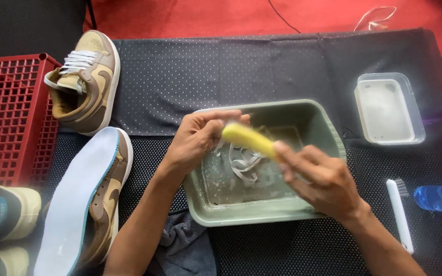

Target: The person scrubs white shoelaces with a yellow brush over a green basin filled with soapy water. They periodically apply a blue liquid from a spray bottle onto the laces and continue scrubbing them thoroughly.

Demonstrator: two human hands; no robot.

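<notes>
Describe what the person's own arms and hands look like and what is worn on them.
Both forearms are bare up to the picture's lower edge: no sleeves, gloves, watch or bracelets show. The left hand and the right hand carry no rings that can be seen. The right hand is slightly blurred, so fine detail there cannot be made out.

- A yellow brush (248,140), blurred, lies tilted at the frame's centre, over the basin's upper left part.
- White shoelaces (244,164) hang in wet loops just under it.
- A grey-green rectangular basin (328,130) holds soapy water.
</notes>
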